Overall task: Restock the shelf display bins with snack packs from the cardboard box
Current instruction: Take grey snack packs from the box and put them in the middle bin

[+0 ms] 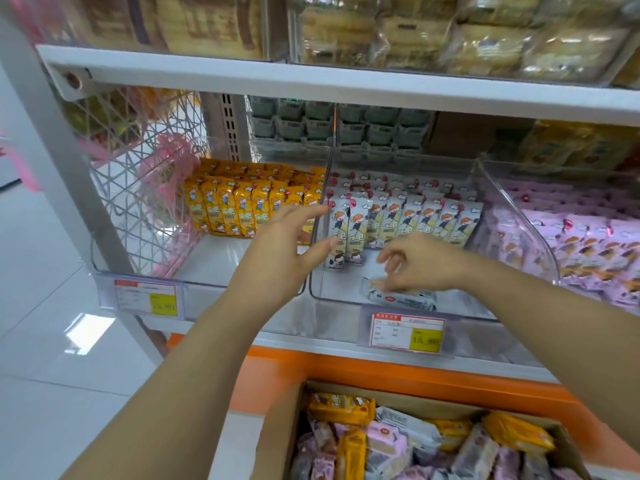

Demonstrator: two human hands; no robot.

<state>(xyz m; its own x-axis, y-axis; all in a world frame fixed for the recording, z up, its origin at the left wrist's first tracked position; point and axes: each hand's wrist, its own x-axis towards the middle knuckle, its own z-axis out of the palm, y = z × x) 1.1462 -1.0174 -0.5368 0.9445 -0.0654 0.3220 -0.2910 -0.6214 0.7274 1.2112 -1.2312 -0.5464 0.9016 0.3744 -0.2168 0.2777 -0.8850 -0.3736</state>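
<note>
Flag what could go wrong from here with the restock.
1. The white pack under the right hand lies flat at the front of the middle bin. The row behind it stands upright, so it may end up out of line.
2. The left hand hovers open beside two forward white packs; a brush could topple them.
3. The cardboard box mixes yellow, white and purple packs, so mis-sorting is possible.

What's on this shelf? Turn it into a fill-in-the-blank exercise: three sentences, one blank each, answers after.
1. The left bin holds ___ snack packs.
2. The white pack under the right hand lies flat at the front of the ___ bin.
3. The left hand, fingers spread near the divider, holds ___.

Answers: yellow; middle; nothing.
</note>
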